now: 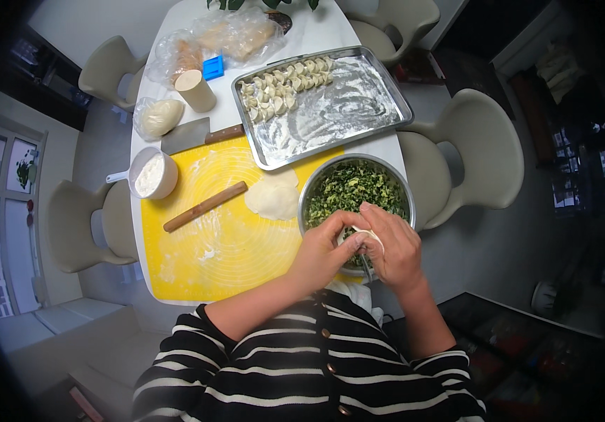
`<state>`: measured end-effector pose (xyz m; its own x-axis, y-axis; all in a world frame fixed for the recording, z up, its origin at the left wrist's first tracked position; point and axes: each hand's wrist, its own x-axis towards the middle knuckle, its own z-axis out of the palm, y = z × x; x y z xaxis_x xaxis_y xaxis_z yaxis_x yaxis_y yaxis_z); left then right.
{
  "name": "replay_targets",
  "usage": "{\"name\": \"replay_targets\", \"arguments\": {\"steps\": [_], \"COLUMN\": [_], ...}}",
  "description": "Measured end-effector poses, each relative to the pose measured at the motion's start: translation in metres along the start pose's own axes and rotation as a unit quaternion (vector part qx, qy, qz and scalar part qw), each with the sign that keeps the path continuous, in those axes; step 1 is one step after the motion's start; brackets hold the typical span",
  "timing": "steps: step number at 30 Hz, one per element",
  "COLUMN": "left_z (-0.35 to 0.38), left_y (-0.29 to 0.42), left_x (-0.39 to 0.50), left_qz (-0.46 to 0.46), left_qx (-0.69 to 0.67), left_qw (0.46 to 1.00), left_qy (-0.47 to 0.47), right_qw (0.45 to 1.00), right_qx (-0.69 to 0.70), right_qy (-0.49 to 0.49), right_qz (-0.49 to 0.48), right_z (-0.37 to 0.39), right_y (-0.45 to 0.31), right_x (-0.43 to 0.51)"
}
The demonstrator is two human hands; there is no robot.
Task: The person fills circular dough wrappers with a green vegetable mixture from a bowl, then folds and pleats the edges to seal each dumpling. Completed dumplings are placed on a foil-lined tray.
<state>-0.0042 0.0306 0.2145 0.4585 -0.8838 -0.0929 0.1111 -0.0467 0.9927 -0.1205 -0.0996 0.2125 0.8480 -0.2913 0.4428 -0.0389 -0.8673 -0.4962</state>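
Both hands meet over a steel bowl of chopped green filling. Between them is a dumpling wrapper, folded and partly covered by the fingers. My left hand pinches its near side with thumb and forefinger. My right hand cups the other side. A metal utensil handle shows below the right hand; whether that hand grips it is hidden. Left of the bowl lie overlapping flat dough wrappers on a yellow silicone mat. A wooden rolling pin rests slantwise on the mat.
Beyond the bowl, a floured metal tray carries rows of dumplings. A cleaver lies against the mat's far edge. Around it stand a flour cup, bagged dough, a beige cylinder and a blue plastic piece.
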Motion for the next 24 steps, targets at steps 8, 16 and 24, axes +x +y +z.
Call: {"name": "replay_targets", "arguments": {"steps": [8,16,24], "left_z": [0.028,0.031,0.021], "left_y": [-0.046,-0.008,-0.010], "left_x": [-0.013,-0.010,-0.008], "left_qz": [-0.133,-0.160,-0.163], "left_qx": [-0.650,-0.556,-0.490], "left_qw": [0.740,0.815,0.856], "left_qy": [-0.110,0.027,0.000], "right_qw": [0.996,0.997,0.996], "right_qx": [0.002,-0.001,0.024], "right_qy": [0.093,0.082,0.066], "right_qz": [-0.019,0.012,0.053], "right_z": [0.010,0.014,0.009], "right_y": [-0.004,-0.006,-0.011], "right_x": [-0.003,-0.004,-0.016]}}
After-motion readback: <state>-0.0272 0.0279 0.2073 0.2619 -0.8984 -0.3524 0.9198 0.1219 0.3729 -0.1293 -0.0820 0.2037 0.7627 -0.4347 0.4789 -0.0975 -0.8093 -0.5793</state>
